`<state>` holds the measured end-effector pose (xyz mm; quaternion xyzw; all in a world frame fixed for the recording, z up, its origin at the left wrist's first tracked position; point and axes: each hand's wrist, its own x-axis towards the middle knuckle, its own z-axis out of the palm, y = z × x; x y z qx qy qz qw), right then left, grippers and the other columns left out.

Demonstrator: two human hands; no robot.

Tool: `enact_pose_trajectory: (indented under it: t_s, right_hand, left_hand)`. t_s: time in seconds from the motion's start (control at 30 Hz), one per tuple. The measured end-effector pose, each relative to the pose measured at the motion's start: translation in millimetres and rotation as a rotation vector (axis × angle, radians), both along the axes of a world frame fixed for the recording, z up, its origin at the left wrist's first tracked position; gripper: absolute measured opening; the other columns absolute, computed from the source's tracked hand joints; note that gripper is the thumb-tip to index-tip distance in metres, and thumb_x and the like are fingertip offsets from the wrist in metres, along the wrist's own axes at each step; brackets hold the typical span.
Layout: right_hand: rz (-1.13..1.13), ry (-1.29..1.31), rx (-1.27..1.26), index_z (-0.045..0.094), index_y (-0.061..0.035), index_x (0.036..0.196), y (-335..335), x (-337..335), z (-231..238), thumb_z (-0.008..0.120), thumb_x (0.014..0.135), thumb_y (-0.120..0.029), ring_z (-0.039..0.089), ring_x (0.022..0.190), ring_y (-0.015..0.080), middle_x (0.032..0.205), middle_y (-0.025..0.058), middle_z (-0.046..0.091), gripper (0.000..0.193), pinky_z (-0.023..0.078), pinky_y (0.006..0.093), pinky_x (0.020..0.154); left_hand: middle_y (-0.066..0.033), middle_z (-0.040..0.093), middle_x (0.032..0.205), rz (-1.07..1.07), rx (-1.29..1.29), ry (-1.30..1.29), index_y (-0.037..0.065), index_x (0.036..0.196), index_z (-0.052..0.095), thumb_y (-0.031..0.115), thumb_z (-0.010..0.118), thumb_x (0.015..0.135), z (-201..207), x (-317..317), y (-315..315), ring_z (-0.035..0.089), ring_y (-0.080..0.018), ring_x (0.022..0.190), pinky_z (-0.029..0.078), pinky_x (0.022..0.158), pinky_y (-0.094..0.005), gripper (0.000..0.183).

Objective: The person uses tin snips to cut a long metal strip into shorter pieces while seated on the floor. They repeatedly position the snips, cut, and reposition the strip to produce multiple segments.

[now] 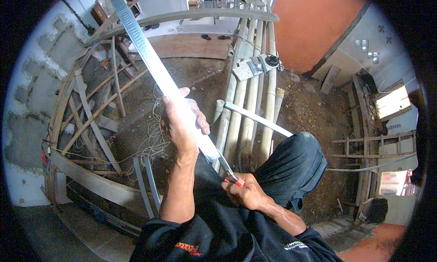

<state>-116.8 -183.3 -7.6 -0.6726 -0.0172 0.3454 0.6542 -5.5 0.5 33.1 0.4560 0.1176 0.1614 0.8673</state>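
Observation:
My left hand (182, 123) is wrapped round a long, shiny metal channel (142, 43), which slants from the upper left down toward my lap. Glare washes out part of its surface near my fingers. My right hand (246, 192) is closed on the red handles of a pair of tin snips (226, 165). The snips' jaws meet the lower end of the channel; whether they bite into the metal I cannot make out. Under them are my dark-clothed legs, with my bent right knee (293, 159) rising beside the snips.
Bamboo poles (250, 91) run away from me, carrying a grey power tool (248, 68) and a second metal strip (257, 118). Tangled pale cable (152, 134) lies on the dirt floor. Wooden poles (88, 112) lean at left, a ladder-like frame (378, 146) stands right, and metal channels (146, 184) rest lower left.

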Motion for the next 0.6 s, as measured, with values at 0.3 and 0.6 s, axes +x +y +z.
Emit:
enact_pose_trajectory:
  t_s: [0.3,0.6]
  right_hand:
    - [0.022,-0.356,-0.407,0.062,0.0006,0.093,-2,7,1,0.065,0.09,-0.024,0.065,0.07,0.0373,0.076,0.023,0.064,0.025,0.051,0.0454,0.067]
    - [0.204,-0.374,-0.424,0.058,0.0011,0.1,-3,-1,8,0.067,0.089,-0.02,0.065,0.074,0.0394,0.075,0.0233,0.06,0.026,0.048,0.046,0.069]
  left_hand:
    - [-0.0033,0.057,0.085,0.098,0.077,-0.011,0.005,0.123,0.052,0.054,0.047,0.101,9,0,0,0.06,-0.0138,0.081,0.051,0.064,-0.0315,0.054]
    - [0.0037,0.043,0.071,0.134,-0.129,0.093,0.008,0.114,0.052,0.064,0.046,0.097,6,6,11,0.038,-0.0065,0.049,0.03,0.042,-0.0226,0.058]
